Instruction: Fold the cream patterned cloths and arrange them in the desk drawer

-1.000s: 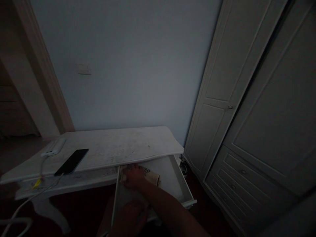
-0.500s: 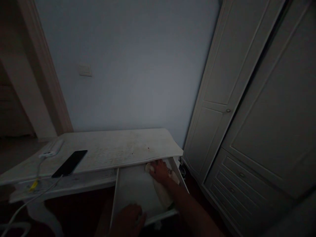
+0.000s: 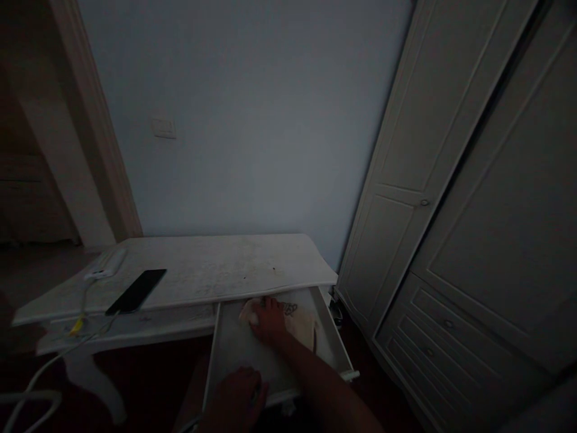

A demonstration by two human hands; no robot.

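A beige cloth with a dark print lies in the open white drawer. My right hand is on its left part, the fingers bent over the fabric, near the back of the drawer under the desk edge. Low in the view, by the drawer's front left, my left hand is curled. A small dark thing shows between its thumb and fingers, too dim to name. My right forearm covers part of the cloth and of the drawer front.
Above the drawer is the worn white desk top. A black phone with a cable and a white power strip lie at its left. To the right stands a wardrobe. A wall switch is on the blue wall.
My right hand has moved left inside the drawer, and the cloth has shifted with it, now lying farther back and more spread out. My left hand has stayed near the drawer front.
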